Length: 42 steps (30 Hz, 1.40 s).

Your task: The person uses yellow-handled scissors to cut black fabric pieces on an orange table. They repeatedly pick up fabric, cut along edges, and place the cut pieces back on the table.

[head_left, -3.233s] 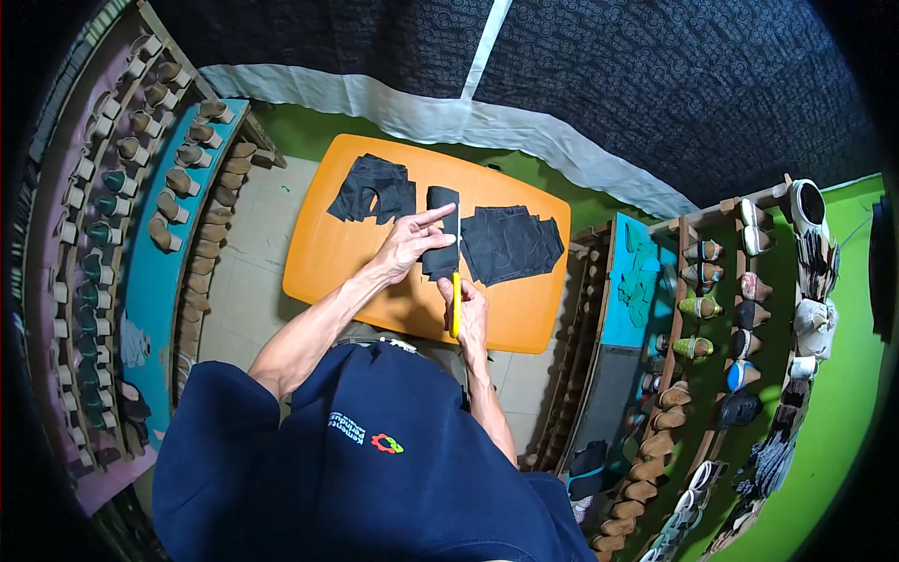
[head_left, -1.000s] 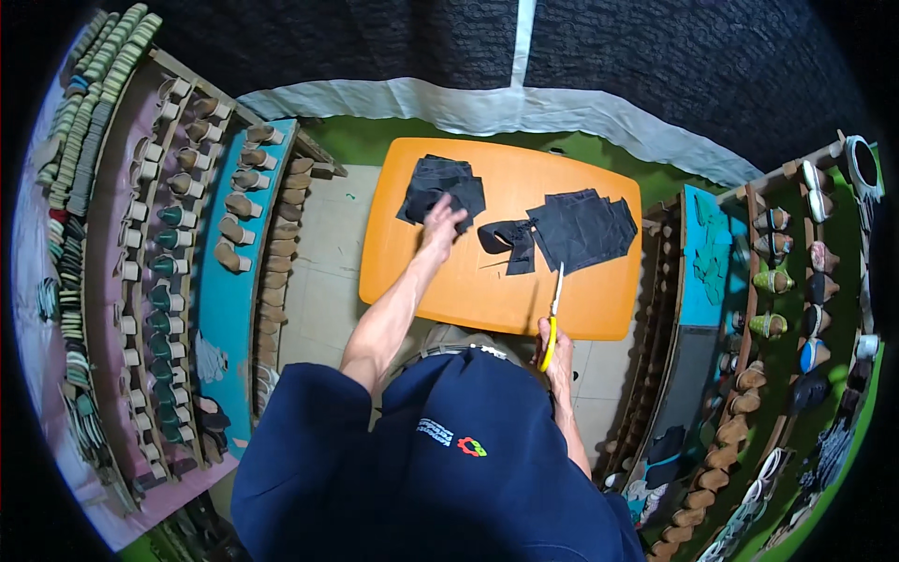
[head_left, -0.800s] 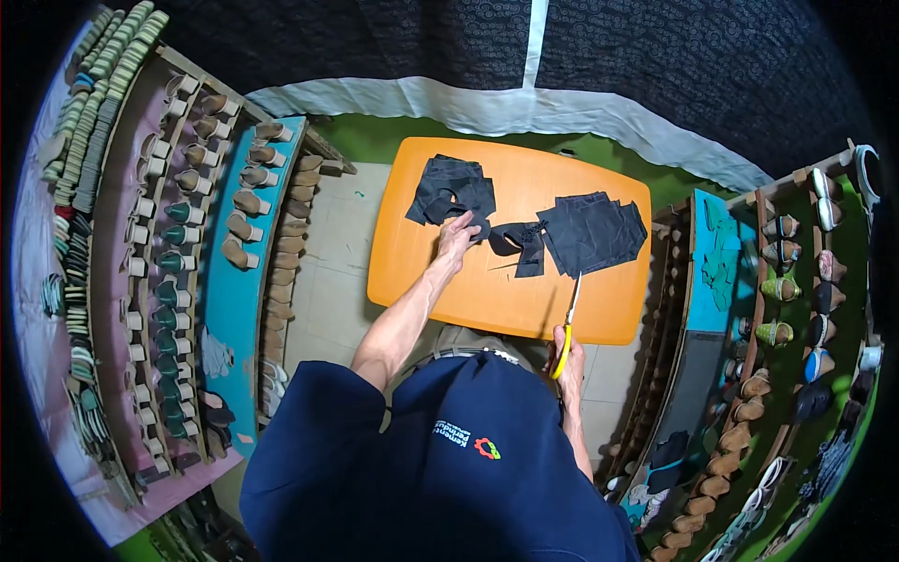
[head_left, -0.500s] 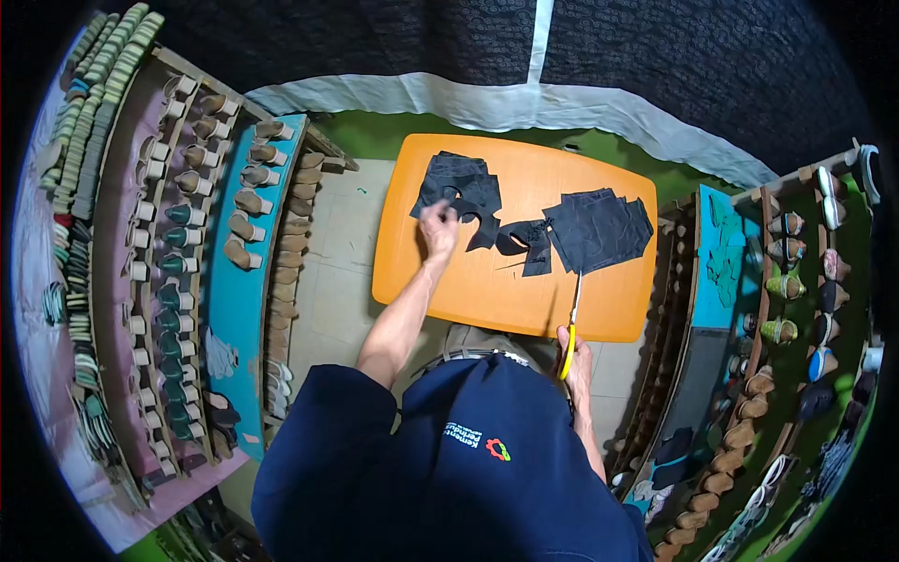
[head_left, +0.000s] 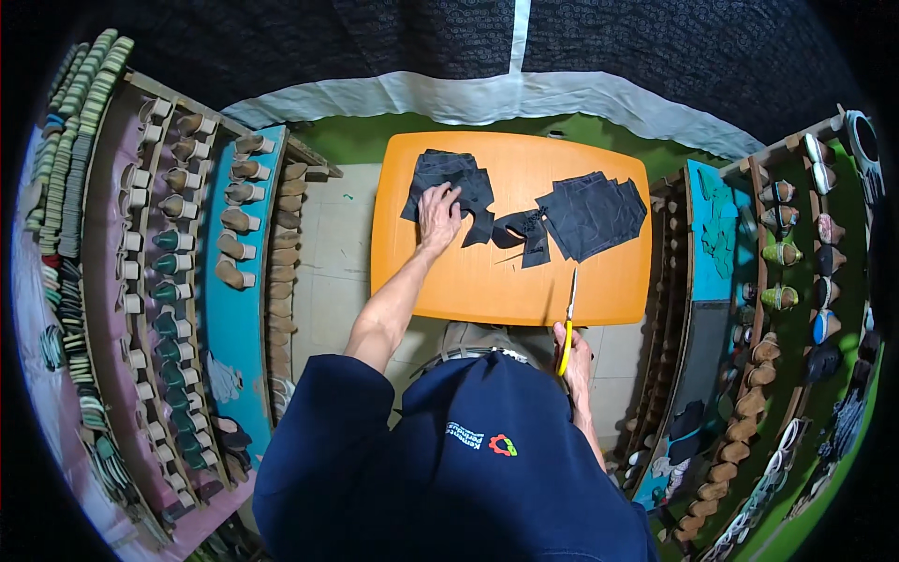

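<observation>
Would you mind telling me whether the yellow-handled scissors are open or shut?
The scissors in the right hand look shut: their blades show as one narrow strip with a single tip.

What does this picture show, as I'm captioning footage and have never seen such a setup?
There is no machine here: these are a person's bare hands. The view comes from a wide fisheye camera worn on the head, looking down, so straight edges bend near the rim. On the orange table lie dark, thin pieces: a left pile, a right pile and a smaller dark piece between them. The left hand is over the left pile, apparently touching it. The right hand holds yellow-handled scissors, blades pointing away from the body.
</observation>
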Each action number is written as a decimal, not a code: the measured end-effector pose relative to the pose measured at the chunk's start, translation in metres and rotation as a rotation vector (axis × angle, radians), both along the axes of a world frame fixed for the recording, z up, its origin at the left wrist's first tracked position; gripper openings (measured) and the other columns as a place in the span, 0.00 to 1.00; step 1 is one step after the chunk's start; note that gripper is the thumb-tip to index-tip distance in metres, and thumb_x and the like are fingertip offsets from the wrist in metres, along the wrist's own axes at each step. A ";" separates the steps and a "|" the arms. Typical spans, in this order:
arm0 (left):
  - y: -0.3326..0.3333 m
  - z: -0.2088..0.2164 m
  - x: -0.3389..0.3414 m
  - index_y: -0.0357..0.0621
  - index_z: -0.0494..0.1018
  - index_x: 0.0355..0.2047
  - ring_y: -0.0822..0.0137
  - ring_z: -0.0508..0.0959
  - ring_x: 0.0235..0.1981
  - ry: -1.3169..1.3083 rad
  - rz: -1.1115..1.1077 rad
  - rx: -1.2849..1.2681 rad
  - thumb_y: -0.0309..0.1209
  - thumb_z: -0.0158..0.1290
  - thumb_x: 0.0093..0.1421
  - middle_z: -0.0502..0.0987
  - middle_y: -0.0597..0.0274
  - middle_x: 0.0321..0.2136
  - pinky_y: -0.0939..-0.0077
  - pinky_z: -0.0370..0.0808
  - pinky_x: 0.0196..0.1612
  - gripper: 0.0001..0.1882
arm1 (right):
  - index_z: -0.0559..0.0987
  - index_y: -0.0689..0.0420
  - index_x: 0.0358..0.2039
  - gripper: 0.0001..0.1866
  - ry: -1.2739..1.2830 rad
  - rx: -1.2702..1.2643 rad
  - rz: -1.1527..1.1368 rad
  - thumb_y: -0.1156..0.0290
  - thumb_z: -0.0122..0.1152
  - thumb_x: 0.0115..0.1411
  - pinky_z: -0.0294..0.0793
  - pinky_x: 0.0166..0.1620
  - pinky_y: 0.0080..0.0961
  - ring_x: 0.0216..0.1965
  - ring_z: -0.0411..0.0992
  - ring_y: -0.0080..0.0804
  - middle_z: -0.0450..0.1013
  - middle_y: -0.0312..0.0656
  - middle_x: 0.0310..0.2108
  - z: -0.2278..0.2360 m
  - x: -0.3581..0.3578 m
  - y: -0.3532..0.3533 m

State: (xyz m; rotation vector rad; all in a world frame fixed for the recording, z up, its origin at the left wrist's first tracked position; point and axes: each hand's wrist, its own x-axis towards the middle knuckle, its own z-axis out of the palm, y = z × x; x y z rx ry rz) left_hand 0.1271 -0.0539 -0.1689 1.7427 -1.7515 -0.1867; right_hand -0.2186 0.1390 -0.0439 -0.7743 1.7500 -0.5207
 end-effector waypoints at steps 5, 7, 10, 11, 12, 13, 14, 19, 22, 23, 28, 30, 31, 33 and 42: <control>-0.031 0.006 0.016 0.48 0.77 0.53 0.47 0.62 0.62 -0.067 0.123 0.039 0.29 0.60 0.53 0.67 0.50 0.60 0.49 0.56 0.65 0.24 | 0.71 0.52 0.22 0.28 0.052 -0.024 0.026 0.39 0.62 0.60 0.62 0.19 0.22 0.14 0.62 0.19 0.62 0.28 0.14 -0.009 0.002 0.009; -0.040 0.006 0.030 0.50 0.81 0.44 0.47 0.64 0.61 -0.137 0.069 0.059 0.31 0.63 0.51 0.69 0.51 0.58 0.51 0.58 0.64 0.18 | 0.71 0.52 0.22 0.28 0.066 -0.019 0.012 0.39 0.62 0.60 0.62 0.19 0.22 0.15 0.62 0.19 0.62 0.28 0.14 -0.008 0.003 0.012; -0.047 0.006 0.045 0.49 0.81 0.31 0.51 0.64 0.61 -0.122 -0.016 -0.003 0.31 0.65 0.49 0.74 0.56 0.52 0.48 0.56 0.65 0.09 | 0.71 0.52 0.22 0.28 0.096 0.001 0.000 0.39 0.62 0.60 0.62 0.20 0.22 0.15 0.62 0.19 0.62 0.28 0.14 0.000 0.006 0.014; -0.044 0.020 0.041 0.48 0.80 0.31 0.51 0.68 0.58 -0.116 -0.063 0.004 0.30 0.64 0.49 0.77 0.57 0.48 0.48 0.56 0.65 0.08 | 0.71 0.52 0.22 0.28 0.105 0.011 -0.008 0.39 0.62 0.60 0.62 0.20 0.22 0.15 0.62 0.19 0.62 0.28 0.14 0.001 0.007 0.015; -0.041 0.035 0.038 0.48 0.80 0.31 0.52 0.71 0.55 -0.110 -0.109 0.011 0.29 0.64 0.50 0.79 0.58 0.44 0.47 0.56 0.65 0.07 | 0.71 0.52 0.22 0.28 0.114 0.021 -0.014 0.39 0.61 0.60 0.62 0.20 0.22 0.15 0.62 0.19 0.62 0.28 0.14 0.001 0.007 0.016; -0.034 0.046 0.040 0.48 0.80 0.32 0.53 0.74 0.51 -0.052 -0.141 0.024 0.29 0.63 0.51 0.80 0.59 0.40 0.50 0.60 0.64 0.07 | 0.71 0.52 0.22 0.28 0.112 0.015 -0.008 0.39 0.61 0.60 0.62 0.20 0.22 0.15 0.62 0.19 0.62 0.29 0.14 0.000 0.006 0.015; -0.030 0.055 0.043 0.47 0.81 0.33 0.54 0.77 0.47 0.003 -0.181 0.041 0.28 0.63 0.52 0.80 0.59 0.37 0.52 0.63 0.62 0.06 | 0.71 0.52 0.22 0.28 0.108 0.013 -0.010 0.39 0.61 0.60 0.62 0.20 0.22 0.15 0.62 0.19 0.62 0.29 0.14 -0.004 0.007 0.016; 0.013 0.111 0.043 0.38 0.79 0.43 0.74 0.79 0.30 0.999 -0.032 0.168 0.29 0.60 0.62 0.79 0.63 0.28 0.84 0.75 0.35 0.11 | 0.71 0.52 0.22 0.28 0.025 0.001 -0.009 0.39 0.61 0.60 0.61 0.19 0.20 0.14 0.61 0.18 0.61 0.29 0.14 0.004 0.017 0.004; 0.042 0.139 0.045 0.36 0.76 0.46 0.79 0.74 0.22 1.195 0.021 0.392 0.29 0.60 0.62 0.77 0.67 0.27 0.85 0.71 0.26 0.14 | 0.73 0.57 0.22 0.29 0.021 0.042 -0.035 0.41 0.65 0.58 0.64 0.21 0.23 0.16 0.64 0.20 0.62 0.31 0.15 -0.001 0.022 -0.001; 0.053 0.140 0.044 0.38 0.77 0.44 0.80 0.73 0.21 1.244 0.009 0.382 0.30 0.61 0.62 0.77 0.69 0.26 0.85 0.69 0.25 0.13 | 0.73 0.58 0.22 0.30 0.003 0.046 -0.021 0.40 0.65 0.58 0.64 0.21 0.24 0.16 0.64 0.20 0.62 0.31 0.15 -0.004 0.022 -0.003; 0.097 0.019 0.060 0.43 0.82 0.41 0.82 0.73 0.23 0.887 0.006 0.600 0.32 0.64 0.59 0.76 0.73 0.24 0.87 0.69 0.27 0.11 | 0.74 0.58 0.22 0.30 0.051 0.029 0.060 0.40 0.65 0.58 0.63 0.21 0.25 0.16 0.64 0.21 0.63 0.31 0.15 -0.010 0.023 -0.007; 0.103 0.017 0.050 0.40 0.81 0.43 0.59 0.78 0.38 0.278 -0.058 0.217 0.33 0.63 0.56 0.80 0.55 0.38 0.67 0.74 0.47 0.16 | 0.74 0.58 0.22 0.30 0.048 0.035 0.047 0.40 0.65 0.58 0.63 0.22 0.25 0.16 0.64 0.21 0.63 0.30 0.15 -0.017 0.020 -0.004; 0.100 0.017 0.047 0.40 0.81 0.43 0.54 0.76 0.43 0.280 0.017 0.221 0.32 0.62 0.56 0.79 0.52 0.42 0.63 0.72 0.51 0.15 | 0.74 0.58 0.22 0.30 0.047 0.035 0.041 0.40 0.65 0.58 0.63 0.22 0.25 0.16 0.64 0.21 0.63 0.30 0.15 -0.018 0.019 -0.002; 0.083 0.016 0.041 0.39 0.80 0.43 0.51 0.74 0.48 0.252 0.039 0.201 0.30 0.61 0.56 0.78 0.49 0.45 0.60 0.70 0.54 0.14 | 0.74 0.56 0.23 0.28 0.038 0.020 0.026 0.41 0.65 0.58 0.62 0.21 0.23 0.16 0.63 0.19 0.62 0.29 0.14 -0.020 0.016 0.000; 0.000 0.013 0.007 0.41 0.76 0.51 0.54 0.69 0.51 -0.248 -0.221 0.158 0.30 0.61 0.54 0.75 0.57 0.47 0.54 0.61 0.55 0.23 | 0.72 0.53 0.22 0.27 0.074 -0.005 -0.091 0.41 0.65 0.58 0.60 0.19 0.20 0.14 0.61 0.18 0.61 0.28 0.14 -0.021 0.007 0.017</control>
